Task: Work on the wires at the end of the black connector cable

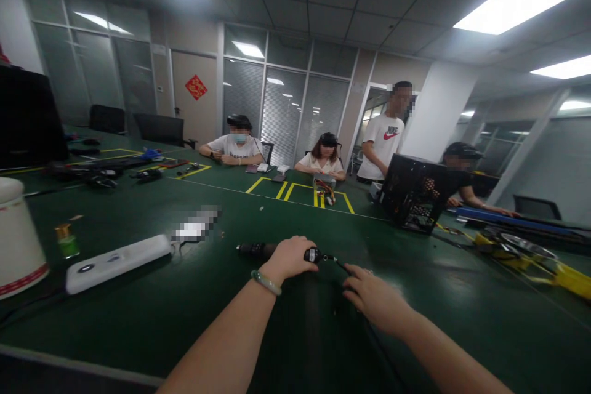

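My left hand [290, 257], with a pale bangle on the wrist, is wrapped over a black corded electric screwdriver [258, 250] lying sideways on the green table. Its narrow end points left, and its labelled rear end [313, 255] shows past my fingers on the right. From that end a black cable [340, 263] runs to my right hand [373, 297]. The fingers of that hand are closed on the cable close to the connector. Part of the screwdriver's body is hidden under my left palm.
To the left are a white power strip [120, 263], a small green bottle [68, 241] and a white canister [18, 237]. A black computer case [410, 192] stands at the back right, near yellow tools [512, 252]. Several people are around the table's far side.
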Demonstrator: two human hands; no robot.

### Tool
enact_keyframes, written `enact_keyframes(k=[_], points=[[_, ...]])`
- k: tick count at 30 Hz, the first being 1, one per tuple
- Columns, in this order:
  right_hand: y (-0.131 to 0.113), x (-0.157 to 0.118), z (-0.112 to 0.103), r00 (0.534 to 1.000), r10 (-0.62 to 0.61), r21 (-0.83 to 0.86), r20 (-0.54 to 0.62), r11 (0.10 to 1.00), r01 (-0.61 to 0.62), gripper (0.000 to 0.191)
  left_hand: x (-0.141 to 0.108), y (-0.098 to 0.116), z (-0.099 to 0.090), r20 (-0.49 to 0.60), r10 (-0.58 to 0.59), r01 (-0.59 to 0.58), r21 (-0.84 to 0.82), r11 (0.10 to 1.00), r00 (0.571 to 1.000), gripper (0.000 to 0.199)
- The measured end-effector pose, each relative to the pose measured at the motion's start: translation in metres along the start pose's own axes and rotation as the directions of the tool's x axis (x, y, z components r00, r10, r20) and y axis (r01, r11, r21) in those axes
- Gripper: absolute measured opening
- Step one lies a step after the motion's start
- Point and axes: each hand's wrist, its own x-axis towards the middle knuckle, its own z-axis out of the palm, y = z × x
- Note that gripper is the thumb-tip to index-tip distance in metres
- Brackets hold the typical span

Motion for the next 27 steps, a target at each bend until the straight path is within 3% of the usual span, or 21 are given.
enact_keyframes(k=[5,9,11,17,22,27], points=[[0.007,-0.003,-0.008,0.997,-0.078,-0.032,-0.002,0.996,0.078,0.032,0.0,0.001,0.005,-0.014,-0.006,0.007,0.052,0.999,1.0,0.056],[0.004,0.0,-0.013,0.982,-0.178,-0.074,0.068,0.98,0.182,0.028,-0.002,0.006,0.01,0.031,0.037,-0.039,0.062,0.997,0.999,0.065],[0.0,0.003,-0.013,0.983,-0.165,-0.121,0.076,0.977,0.173,0.023,-0.002,0.012,0.012,0.039,0.073,-0.075,0.05,0.996,0.997,0.063],[-0.004,0.02,-0.009,0.987,-0.126,-0.215,0.104,0.966,0.146,0.015,0.002,0.034,0.02,0.033,0.096,-0.098,0.077,0.992,0.995,0.02],[0.011,0.032,-0.005,0.984,-0.042,-0.167,0.171,0.983,0.071,0.012,0.003,0.038,0.025,0.006,0.092,-0.093,0.08,0.992,0.996,0.014],[0.019,0.04,0.003,0.996,0.034,-0.067,0.08,0.997,-0.029,0.01,0.005,0.036,0.029,-0.027,0.116,-0.112,0.128,0.985,0.993,0.011]])
